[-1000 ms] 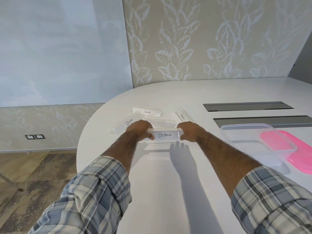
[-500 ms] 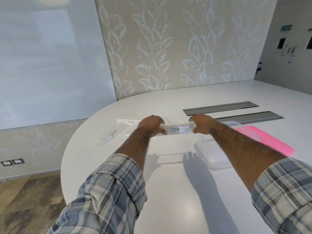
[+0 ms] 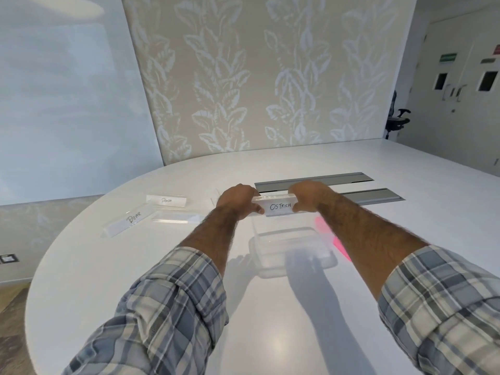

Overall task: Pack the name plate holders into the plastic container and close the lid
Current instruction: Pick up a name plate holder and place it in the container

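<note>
Head view: both arms reach forward over a white rounded table, with plaid sleeves rolled up past the forearms. The left hand and the right hand each grasp one end of a clear name plate holder labelled OSTRICH, fingers curled over its top edge and thumbs at its front. The holder is level, its label facing the camera. It is over the far end of the clear plastic container, which sits open on the table under the hands. Whether the holder touches the container's far rim cannot be told. The shadow of the hands falls across the container's near side and the tabletop.

A pink lid lies just to the right of the container, mostly hidden behind the right forearm.

To the left, well apart from the container, three more holders lie on the table: one marked BEAR nearest the table edge, one marked PANDA farther back, and a clear one with no legible label between them and the left wrist. Another clear holder shows just behind the left hand, mostly hidden.

Beyond the hands, two grey slotted panels are set into the tabletop. A leaf-patterned wall stands behind the table, and an office chair is at far right.
</note>
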`<state>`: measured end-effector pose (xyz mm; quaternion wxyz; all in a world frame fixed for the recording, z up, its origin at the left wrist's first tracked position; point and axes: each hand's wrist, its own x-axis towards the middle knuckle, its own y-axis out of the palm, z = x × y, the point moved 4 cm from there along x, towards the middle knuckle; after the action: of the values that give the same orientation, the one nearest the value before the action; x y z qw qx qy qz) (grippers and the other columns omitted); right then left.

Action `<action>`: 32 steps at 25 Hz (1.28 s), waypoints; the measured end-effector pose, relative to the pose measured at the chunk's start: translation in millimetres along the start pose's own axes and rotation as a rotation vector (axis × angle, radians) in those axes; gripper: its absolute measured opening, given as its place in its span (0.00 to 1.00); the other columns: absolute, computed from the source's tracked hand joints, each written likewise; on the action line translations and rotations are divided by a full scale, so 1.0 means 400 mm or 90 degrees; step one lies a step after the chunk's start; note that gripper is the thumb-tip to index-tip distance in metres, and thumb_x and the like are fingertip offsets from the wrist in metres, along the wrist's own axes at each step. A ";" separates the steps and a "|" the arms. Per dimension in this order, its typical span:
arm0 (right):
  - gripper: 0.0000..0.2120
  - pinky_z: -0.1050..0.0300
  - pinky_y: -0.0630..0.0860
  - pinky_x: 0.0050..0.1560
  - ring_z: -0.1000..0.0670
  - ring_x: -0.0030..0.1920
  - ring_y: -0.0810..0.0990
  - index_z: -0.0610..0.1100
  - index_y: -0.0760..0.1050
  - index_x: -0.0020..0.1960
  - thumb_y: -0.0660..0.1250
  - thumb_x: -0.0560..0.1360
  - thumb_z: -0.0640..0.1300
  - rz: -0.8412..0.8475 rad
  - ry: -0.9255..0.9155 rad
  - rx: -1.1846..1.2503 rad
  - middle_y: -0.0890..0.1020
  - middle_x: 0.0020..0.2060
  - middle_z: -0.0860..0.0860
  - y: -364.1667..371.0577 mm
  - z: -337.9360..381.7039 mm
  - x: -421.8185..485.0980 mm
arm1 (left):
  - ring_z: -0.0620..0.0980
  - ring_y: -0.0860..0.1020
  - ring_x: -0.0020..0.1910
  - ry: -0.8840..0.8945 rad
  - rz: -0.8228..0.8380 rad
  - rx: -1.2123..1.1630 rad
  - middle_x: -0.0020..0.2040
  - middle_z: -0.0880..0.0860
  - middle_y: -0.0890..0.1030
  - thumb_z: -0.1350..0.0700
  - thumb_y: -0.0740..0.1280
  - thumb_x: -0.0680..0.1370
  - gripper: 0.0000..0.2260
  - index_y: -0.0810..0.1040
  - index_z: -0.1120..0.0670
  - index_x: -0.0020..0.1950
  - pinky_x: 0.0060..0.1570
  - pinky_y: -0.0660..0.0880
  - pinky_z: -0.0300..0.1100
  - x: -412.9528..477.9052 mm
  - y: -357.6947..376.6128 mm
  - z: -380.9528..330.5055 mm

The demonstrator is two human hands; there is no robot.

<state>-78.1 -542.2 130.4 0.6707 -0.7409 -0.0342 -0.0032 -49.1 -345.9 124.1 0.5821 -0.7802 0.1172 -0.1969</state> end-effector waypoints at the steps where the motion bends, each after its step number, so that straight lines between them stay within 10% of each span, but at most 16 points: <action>1: 0.22 0.51 0.76 0.57 0.45 0.58 0.79 0.47 0.75 0.62 0.73 0.69 0.50 0.009 -0.006 0.021 0.81 0.58 0.48 0.007 -0.017 -0.002 | 0.53 0.79 0.53 0.000 -0.001 0.000 0.55 0.50 0.83 0.45 0.75 0.69 0.20 0.82 0.45 0.60 0.43 0.68 0.41 0.006 0.010 -0.019; 22: 0.25 0.53 0.75 0.48 0.46 0.53 0.79 0.44 0.73 0.61 0.76 0.67 0.48 0.137 -0.083 -0.016 0.79 0.55 0.48 0.184 -0.080 0.105 | 0.52 0.74 0.62 0.028 0.076 0.136 0.60 0.50 0.81 0.37 0.72 0.71 0.27 0.78 0.47 0.66 0.63 0.63 0.46 0.146 0.211 -0.060; 32: 0.26 0.52 0.77 0.49 0.45 0.52 0.80 0.44 0.74 0.60 0.78 0.66 0.48 0.186 -0.118 -0.047 0.80 0.54 0.48 0.278 -0.066 0.152 | 0.58 0.79 0.58 -0.024 0.181 0.205 0.60 0.55 0.81 0.47 0.75 0.73 0.22 0.78 0.56 0.63 0.53 0.72 0.45 0.151 0.273 -0.087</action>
<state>-10.4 -576.5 25.8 0.6303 -0.7592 0.0123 0.1617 -5.3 -433.0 38.8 0.7230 -0.6563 0.1827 -0.1143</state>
